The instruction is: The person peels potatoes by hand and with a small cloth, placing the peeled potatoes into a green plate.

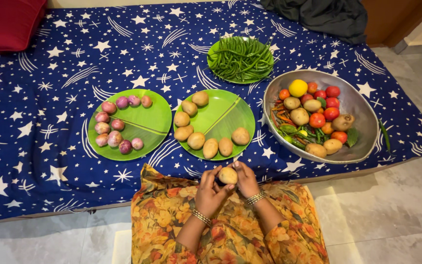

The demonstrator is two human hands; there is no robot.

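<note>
A bed (50, 146) under a dark blue star-print sheet carries the middle green plate (230, 117), with a second green plate (152, 115) to its left, a third green plate (214, 53) beyond it, a metal bowl (355, 105) to its right, a red cushion (6, 22) far left and a dark cloth (318, 14) far beyond.

Domestic setting, a room in a home. Evidence: a low bed (50, 161) covered with a navy star-print sheet (64, 73), a red cushion (6, 22) at one corner, dark clothing (318, 17) bundled at another, pale tiled floor (391, 210), and a wooden door frame (396, 19).
</note>
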